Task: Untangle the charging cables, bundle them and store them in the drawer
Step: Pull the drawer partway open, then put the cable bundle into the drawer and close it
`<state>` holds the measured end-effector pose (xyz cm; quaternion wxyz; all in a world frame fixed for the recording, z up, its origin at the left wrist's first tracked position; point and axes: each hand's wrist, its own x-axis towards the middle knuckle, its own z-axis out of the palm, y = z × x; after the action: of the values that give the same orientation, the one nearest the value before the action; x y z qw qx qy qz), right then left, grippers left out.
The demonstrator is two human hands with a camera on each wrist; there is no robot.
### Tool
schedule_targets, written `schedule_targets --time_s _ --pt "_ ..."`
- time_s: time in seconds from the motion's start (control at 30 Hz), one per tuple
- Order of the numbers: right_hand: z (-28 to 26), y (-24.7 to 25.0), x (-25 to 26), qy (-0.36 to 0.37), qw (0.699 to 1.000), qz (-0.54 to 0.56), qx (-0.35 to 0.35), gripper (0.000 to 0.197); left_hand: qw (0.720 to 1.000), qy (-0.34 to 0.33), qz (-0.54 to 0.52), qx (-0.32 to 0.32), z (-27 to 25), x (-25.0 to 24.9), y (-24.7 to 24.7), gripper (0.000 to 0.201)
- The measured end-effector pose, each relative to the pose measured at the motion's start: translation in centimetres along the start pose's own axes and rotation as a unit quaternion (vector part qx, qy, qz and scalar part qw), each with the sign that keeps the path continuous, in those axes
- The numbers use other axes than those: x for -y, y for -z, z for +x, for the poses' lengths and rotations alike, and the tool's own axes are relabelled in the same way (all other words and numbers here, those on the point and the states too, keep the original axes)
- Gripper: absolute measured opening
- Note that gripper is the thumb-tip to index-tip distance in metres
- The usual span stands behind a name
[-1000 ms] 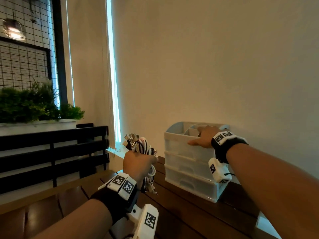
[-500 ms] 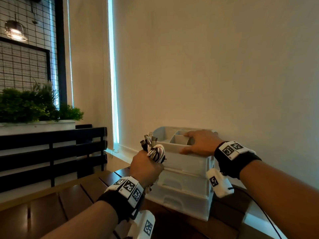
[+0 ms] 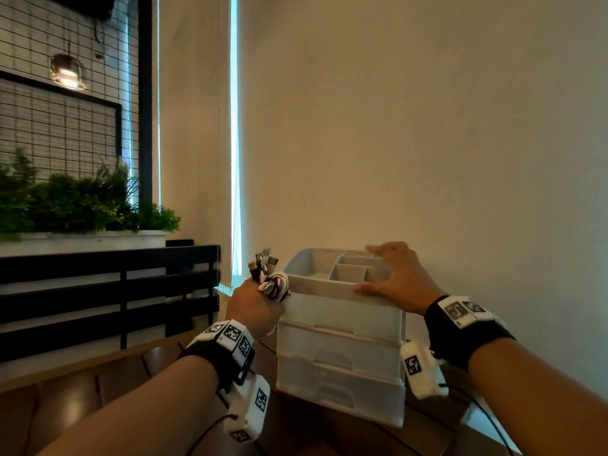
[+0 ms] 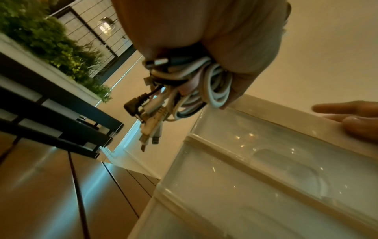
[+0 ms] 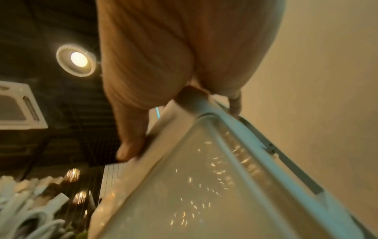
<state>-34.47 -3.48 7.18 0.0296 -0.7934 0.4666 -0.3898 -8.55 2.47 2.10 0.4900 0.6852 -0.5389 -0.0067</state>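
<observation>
A translucent white drawer unit (image 3: pixel 342 343) with three shut drawers and a divided top tray stands on the wooden table. My left hand (image 3: pixel 253 307) grips the bundle of white, pink and dark charging cables (image 3: pixel 273 284), with the plugs sticking up. It holds them against the unit's top left corner. In the left wrist view the cable bundle (image 4: pixel 184 84) hangs from my left hand (image 4: pixel 204 32) beside the drawer unit (image 4: pixel 266 177). My right hand (image 3: pixel 394 278) rests on the tray, thumb on the front rim and fingers stretched toward the back. The right wrist view shows my right hand (image 5: pixel 163 56) over a corner of the drawer unit (image 5: pixel 204 194).
The brown slatted table (image 3: pixel 82 406) extends to the left of the unit. A black slatted rail (image 3: pixel 98 291) and a planter with green plants (image 3: pixel 65 205) stand beyond its left edge. A plain wall (image 3: pixel 427 143) rises just behind the unit.
My left hand has carried the cable bundle right, from beside the unit up against its top left corner. My right hand stays on the top tray. The unit now faces me more squarely.
</observation>
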Motion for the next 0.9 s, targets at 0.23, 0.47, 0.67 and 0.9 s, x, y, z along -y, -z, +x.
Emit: schedule_targets --time_s 0.23,0.47,0.67,0.9 --pt "-2.2 -2.1 -0.9 -0.265 0.939 0.220 -0.009 0.100 0.994 0.007 -0.110 0.028 1.9 0.7 -2.7 0.029" --pt "-2.1 -0.6 -0.2 -0.241 0.964 0.112 0.012 0.059 0.985 0.017 -0.167 0.032 2.1 0.5 -2.7 0.021" --pt "-1.8 -1.0 0.3 -0.237 0.969 0.064 -0.001 0.062 0.988 0.027 -0.150 0.034 2.8 0.7 -2.8 0.031" --pt "-1.9 -1.3 0.3 -0.212 0.977 0.009 0.001 0.064 0.993 0.009 -0.113 0.026 2.8 1.3 -2.1 0.019"
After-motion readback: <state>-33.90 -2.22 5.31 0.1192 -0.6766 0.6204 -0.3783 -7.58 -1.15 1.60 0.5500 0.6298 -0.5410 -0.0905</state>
